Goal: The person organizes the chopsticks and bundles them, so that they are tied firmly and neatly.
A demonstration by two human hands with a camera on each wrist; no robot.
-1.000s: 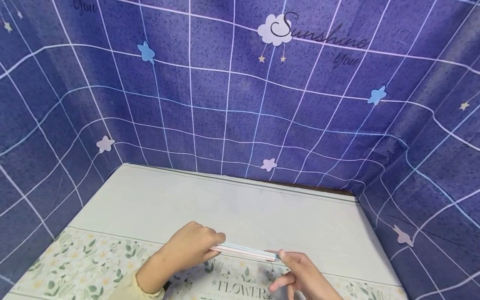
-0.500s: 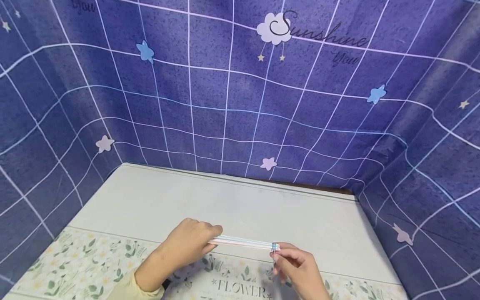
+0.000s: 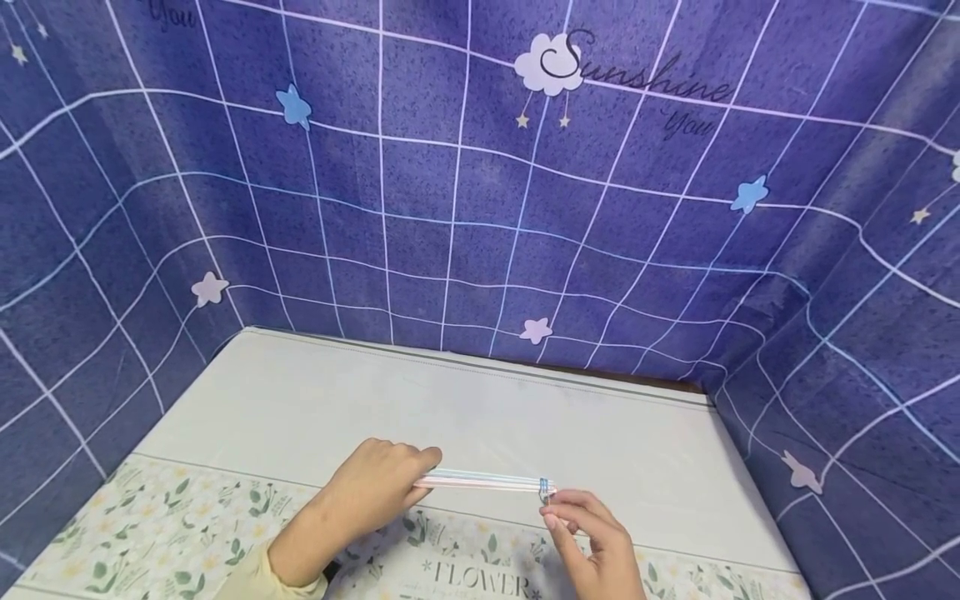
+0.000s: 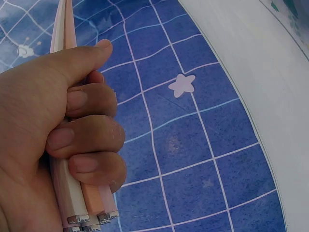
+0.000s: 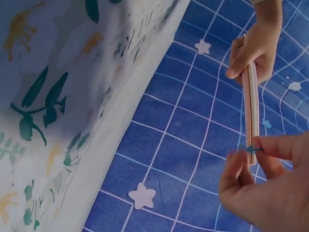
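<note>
My left hand (image 3: 375, 487) grips a bundle of pastel chopsticks (image 3: 483, 481), white, pink, orange and pale blue, above the table. In the left wrist view, several fingers curl round the bundle (image 4: 70, 186), and square ends with silvery patterns jut out below the palm. A thin blue elastic band (image 3: 544, 486) is wound round the opposite end. My right hand (image 3: 600, 542) is at that end; its thumb and fingers pinch a strand of the band. In the right wrist view the band (image 5: 252, 149) sits near the sticks' tips, partly hidden by my fingers.
The table is white at the back (image 3: 480, 400), with a flowered, lettered mat (image 3: 187, 525) across the front. A purple-blue curtain (image 3: 465, 192) with grid lines, stars and a cloud hangs behind and on both sides.
My right hand has moved from the tip of the sticks to just below the band, and its fingers have closed to pinch a strand. The bundle has risen slightly, shifting a little left.
</note>
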